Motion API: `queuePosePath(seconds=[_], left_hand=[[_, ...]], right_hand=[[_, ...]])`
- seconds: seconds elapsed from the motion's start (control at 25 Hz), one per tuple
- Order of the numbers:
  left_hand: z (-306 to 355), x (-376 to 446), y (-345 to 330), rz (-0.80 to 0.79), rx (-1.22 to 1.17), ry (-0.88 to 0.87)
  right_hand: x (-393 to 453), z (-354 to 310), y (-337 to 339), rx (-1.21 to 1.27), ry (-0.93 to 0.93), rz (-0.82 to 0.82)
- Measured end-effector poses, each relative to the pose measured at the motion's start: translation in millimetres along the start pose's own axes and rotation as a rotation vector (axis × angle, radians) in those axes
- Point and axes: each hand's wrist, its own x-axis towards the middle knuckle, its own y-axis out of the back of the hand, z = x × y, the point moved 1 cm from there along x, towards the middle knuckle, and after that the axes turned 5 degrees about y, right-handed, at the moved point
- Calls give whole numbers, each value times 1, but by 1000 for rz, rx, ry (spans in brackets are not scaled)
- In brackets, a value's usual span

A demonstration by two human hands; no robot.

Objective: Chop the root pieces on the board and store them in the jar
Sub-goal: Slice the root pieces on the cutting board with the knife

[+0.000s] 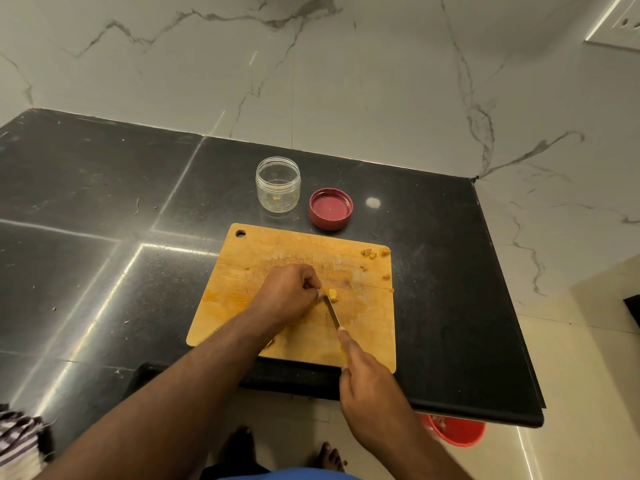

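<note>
Yellow root chunk on scuffed wooden board, left hand pinching it, right hand gripping steel knife.

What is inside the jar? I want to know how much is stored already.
The clear jar holds one small yellow piece at its bottom, plus faint residue. Nothing covers it; its lid lies beside it.

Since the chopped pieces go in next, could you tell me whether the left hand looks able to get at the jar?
Probably yes: the jar stands open beyond the board, lid beside it, nothing between. But the left hand is pinching the root piece.
</note>
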Motion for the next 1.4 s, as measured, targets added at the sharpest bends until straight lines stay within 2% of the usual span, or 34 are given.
queuePosePath(seconds=[0.24, 0.4, 0.56, 0.72, 0.88, 0.96, 1.12, 1.4], left_hand=[[4, 1, 10, -55, -45, 10], [1, 7, 32, -36, -142, 40], [-15, 6, 48, 45, -324, 119], [-24, 0, 52, 72, -373, 152], [-26, -4, 53, 82, -417, 149], [-25, -4, 54, 56, -416, 148], [-17, -4, 52, -34, -431, 165], [-3, -4, 28, -144, -269, 84]], right_hand=[[-12, 7, 18, 101, 1, 68], [3, 20, 26, 34, -44, 122], [4, 7, 13, 28, 22, 45], [-2, -14, -6, 75, 120, -81], [5, 0, 4, 88, 74, 19], [3, 4, 5, 70, 57, 26], [-8, -11, -9, 60, 111, -73], [-6, 15, 22, 185, -40, 67]])
